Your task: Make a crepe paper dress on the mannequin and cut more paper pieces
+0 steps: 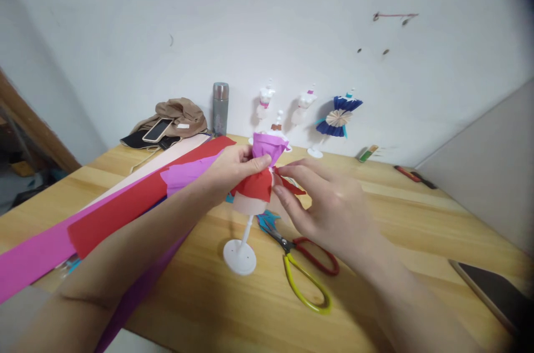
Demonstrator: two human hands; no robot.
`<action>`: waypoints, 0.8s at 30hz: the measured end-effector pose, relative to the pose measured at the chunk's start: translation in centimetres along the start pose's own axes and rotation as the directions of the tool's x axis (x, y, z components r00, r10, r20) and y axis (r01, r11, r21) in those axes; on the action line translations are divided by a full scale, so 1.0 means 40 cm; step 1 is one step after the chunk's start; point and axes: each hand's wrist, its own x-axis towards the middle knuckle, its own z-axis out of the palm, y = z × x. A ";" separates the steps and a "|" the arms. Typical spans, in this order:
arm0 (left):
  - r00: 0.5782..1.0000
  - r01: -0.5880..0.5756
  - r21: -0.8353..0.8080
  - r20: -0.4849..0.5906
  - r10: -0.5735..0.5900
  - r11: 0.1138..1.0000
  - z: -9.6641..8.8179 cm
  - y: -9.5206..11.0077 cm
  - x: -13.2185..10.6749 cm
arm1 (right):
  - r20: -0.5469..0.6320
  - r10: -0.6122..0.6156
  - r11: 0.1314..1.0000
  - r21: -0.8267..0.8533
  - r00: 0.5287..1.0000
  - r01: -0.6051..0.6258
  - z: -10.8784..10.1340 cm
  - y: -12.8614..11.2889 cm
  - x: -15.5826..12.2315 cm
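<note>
A small white mannequin [249, 205] stands on a round-based stand in front of me, slightly tilted. Pink-purple crepe paper [269, 146] covers its chest, and red crepe paper [257, 186] wraps its hips like a skirt. My left hand [229, 167] is closed around the waist from the left, thumb pressing at the front where the two papers meet. From the right, my right hand [329, 203] pinches the red paper's edge at the waist between thumb and fingers. Scissors [286, 243] with one red and one yellow handle lie below my right hand, beside blue paper scraps [268, 220].
Long red paper strips [120, 214] and purple sheets lie at left. Behind are a brown cloth [181, 117], a phone [157, 130], a thermos [220, 108] and more mannequins, one in blue paper [339, 118]. A glue stick [368, 153] and a dark device [492, 292] are right.
</note>
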 end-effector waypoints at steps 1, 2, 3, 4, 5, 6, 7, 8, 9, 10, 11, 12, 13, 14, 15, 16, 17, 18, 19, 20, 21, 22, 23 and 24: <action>1.000 -0.001 0.002 -0.003 0.001 1.000 0.000 0.000 0.000 | -0.006 0.007 1.000 0.011 1.000 -0.007 0.001 0.000 0.000; 1.000 -0.002 0.003 -0.006 0.002 1.000 0.000 0.000 0.000 | -0.010 0.009 1.000 0.023 1.000 -0.009 0.001 0.000 0.000; 1.000 -0.004 0.003 -0.009 0.004 1.000 0.000 0.000 0.000 | -0.010 0.010 0.999 0.034 1.000 -0.010 0.002 0.000 0.000; 1.000 -0.006 0.002 -0.010 0.006 1.000 0.000 0.000 0.000 | -0.008 0.008 0.999 0.045 1.000 -0.008 0.002 0.000 0.001; 1.000 -0.011 0.001 -0.012 0.011 1.000 0.001 0.000 0.000 | -0.007 0.002 0.999 0.053 1.000 -0.001 0.003 0.001 0.002; 1.000 -0.016 0.000 -0.012 0.016 1.000 0.001 0.000 0.000 | -0.007 -0.008 0.998 0.059 1.000 0.008 0.003 0.001 0.003; 1.000 -0.022 -0.003 -0.012 0.022 1.000 0.002 0.000 -0.001 | -0.010 -0.019 0.998 0.064 1.000 0.019 0.003 0.001 0.004; 1.000 -0.027 -0.005 -0.012 0.027 1.000 0.003 0.000 -0.001 | -0.014 -0.029 0.997 0.067 0.999 0.030 0.003 0.001 0.004; 0.999 -0.030 -0.005 -0.013 0.030 1.000 0.004 0.000 -0.002 | -0.019 -0.038 0.997 0.069 0.999 0.039 0.003 0.001 0.005; 0.999 -0.031 -0.004 -0.016 0.031 1.000 0.005 0.001 -0.002 | -0.024 -0.049 0.996 0.072 0.999 0.051 0.003 0.001 0.005; 0.999 -0.029 -0.002 -0.020 0.029 1.000 0.006 0.001 -0.002 | -0.028 -0.057 0.996 0.073 0.998 0.059 0.003 0.001 0.006; 0.999 -0.027 0.002 -0.023 0.027 1.000 0.007 0.001 -0.001 | -0.033 -0.061 0.995 0.073 0.998 0.064 0.003 0.000 0.007; 0.999 -0.028 0.008 -0.027 0.028 1.000 0.007 0.000 -0.001 | -0.037 -0.064 0.995 0.074 0.997 0.066 0.002 0.000 0.007; 0.999 -0.032 0.014 -0.031 0.032 0.999 0.007 -0.001 0.000 | -0.041 -0.066 0.995 0.077 0.997 0.069 0.002 0.000 0.008; 0.999 -0.039 0.018 -0.034 0.040 0.999 0.007 -0.002 0.001 | -0.042 -0.066 0.994 0.082 0.997 0.069 0.003 0.000 0.008; 0.998 -0.050 0.023 -0.034 0.050 0.999 0.007 -0.003 0.002 | -0.040 -0.066 0.994 0.089 0.997 0.069 0.003 0.000 0.007; 0.998 -0.060 0.026 -0.033 0.061 0.998 0.007 -0.004 0.003 | -0.037 -0.067 0.993 0.097 0.997 0.071 0.004 0.000 0.007; 0.997 -0.070 0.026 -0.032 0.070 0.997 0.008 -0.005 0.003 | -0.032 -0.069 0.992 0.107 0.997 0.072 0.005 0.000 0.006; 0.997 -0.076 0.021 -0.030 0.076 0.997 0.008 -0.006 0.003 | -0.026 -0.066 0.991 0.119 0.997 0.069 0.005 0.000 0.006; 0.997 -0.077 0.014 -0.028 0.078 0.997 0.009 -0.006 0.002 | -0.021 -0.060 0.989 0.135 0.998 0.063 0.006 -0.001 0.006; 0.997 -0.075 0.002 -0.029 0.075 0.997 0.010 -0.005 0.000 | -0.014 -0.051 0.986 0.156 0.999 0.053 0.005 -0.003 0.006; 0.997 -0.072 -0.014 -0.035 0.072 0.997 0.011 -0.004 -0.001 | -0.007 -0.042 0.982 0.185 0.999 0.042 0.005 -0.005 0.007; 0.997 -0.070 -0.034 -0.043 0.068 0.997 0.012 -0.003 -0.003 | 0.002 -0.029 0.975 0.220 1.000 0.028 0.004 -0.008 0.009; 0.997 -0.067 -0.057 -0.050 0.064 0.996 0.013 -0.002 -0.004 | 0.009 -0.014 0.965 0.261 1.000 0.011 0.004 -0.010 0.011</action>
